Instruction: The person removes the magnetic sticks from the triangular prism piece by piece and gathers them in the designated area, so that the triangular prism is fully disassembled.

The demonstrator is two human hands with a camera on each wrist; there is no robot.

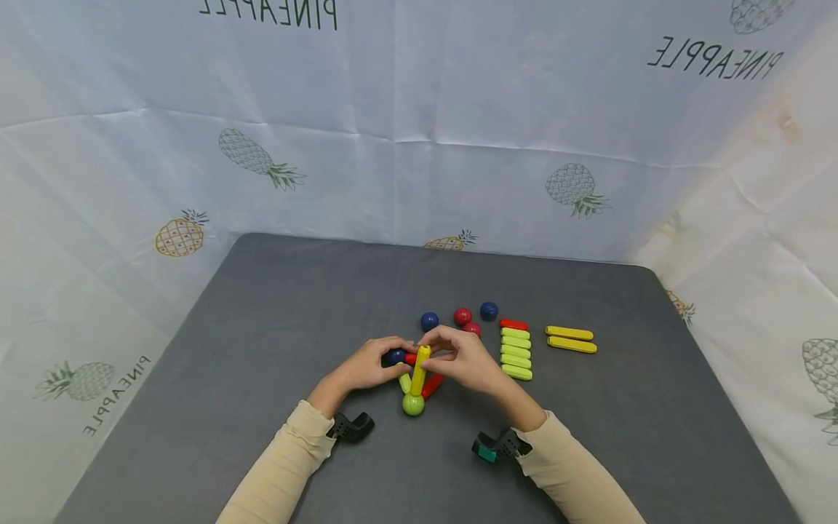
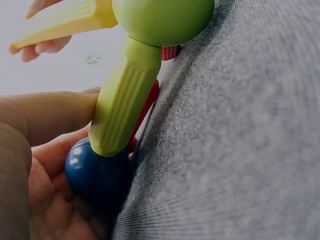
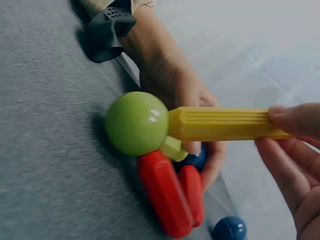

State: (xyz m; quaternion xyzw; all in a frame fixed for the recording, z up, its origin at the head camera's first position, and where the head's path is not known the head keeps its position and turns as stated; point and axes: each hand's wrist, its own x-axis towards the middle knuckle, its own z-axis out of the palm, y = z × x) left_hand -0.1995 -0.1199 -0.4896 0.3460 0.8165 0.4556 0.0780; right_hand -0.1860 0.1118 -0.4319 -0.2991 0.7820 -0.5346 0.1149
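Note:
A green ball (image 3: 135, 122) rests on the table and joins a yellow rod (image 3: 220, 123), a red rod (image 3: 165, 195) and a pale green rod (image 2: 122, 100). My right hand (image 1: 461, 360) pinches the yellow rod's free end between thumb and fingers; the rod tilts up from the ball. A blue ball (image 2: 95, 170) sits at the green rod's other end. Around that ball curl the fingers of my left hand (image 1: 369, 364), its thumb against the green rod. A second red rod (image 3: 191, 192) runs from beside the blue ball, partly hidden by the other pieces.
Beyond the hands lie loose blue balls (image 1: 489, 311) and red balls (image 1: 463, 316). To the right, a red rod (image 1: 513, 324) tops a column of several pale green rods (image 1: 516, 351), with two yellow rods (image 1: 569, 332) farther right. A pineapple-print cloth (image 1: 406, 182) hangs behind the grey table (image 1: 229, 327).

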